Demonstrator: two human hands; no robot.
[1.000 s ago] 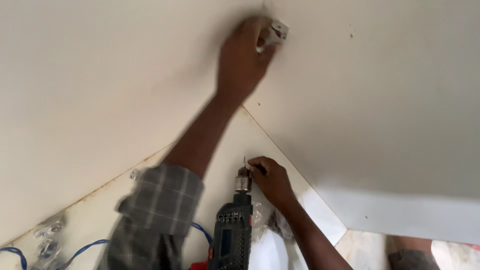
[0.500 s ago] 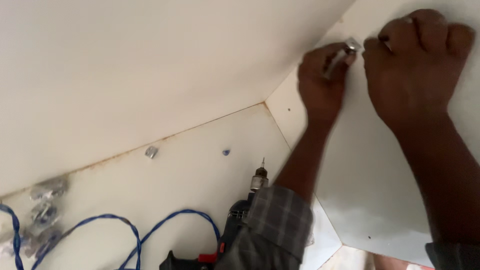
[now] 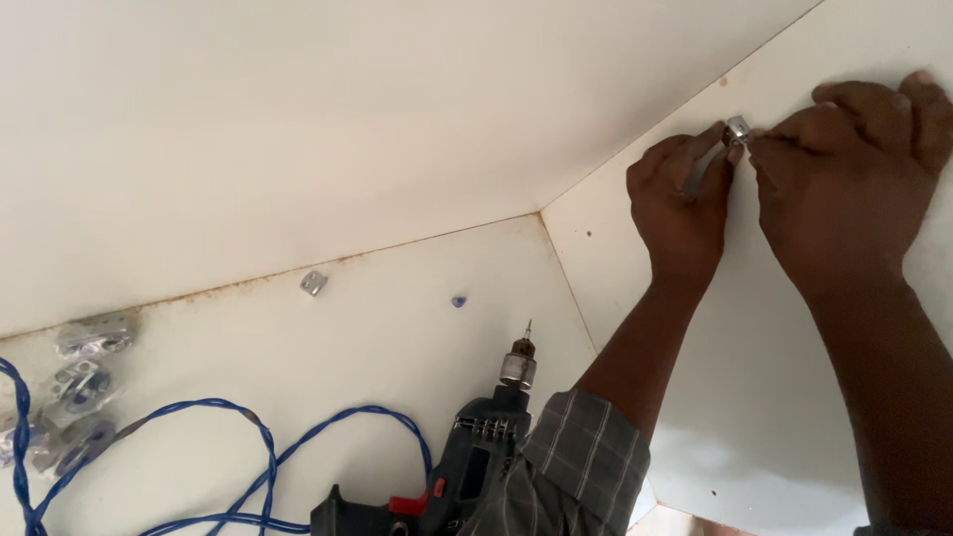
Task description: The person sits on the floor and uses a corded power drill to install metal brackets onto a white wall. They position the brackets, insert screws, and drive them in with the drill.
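Nearest to you, below your left forearm in its grey checked sleeve [image 3: 581,462], the dark corded power drill [image 3: 467,467] lay on the white bottom panel [image 3: 397,308] of the cabinet, its bit pointing up toward the back corner. To the left of the drill, well away from both hands, the blue twisted cable [image 3: 199,437] looped across that panel. Further left, clear plastic bags of small metal fittings [image 3: 84,382] lay near the edge of the view.

Beyond the drill, a small blue wall plug [image 3: 459,301] lay on the panel, and a small silver metal bracket [image 3: 314,283] sat close to the seam with the back wall, both well apart from your hands.

Up at the white side panel [image 3: 754,397], your left hand [image 3: 685,203] was raised with its fingers curled, the fingertips pinching a small silver metal fitting [image 3: 737,130] against the board. Your right hand [image 3: 844,189] was just beside it on the right, fingers bent and drawn together, its fingertips touching the same fitting from the other side. The fitting sat between the two hands, just under the seam where the side panel met the white top panel [image 3: 347,109].
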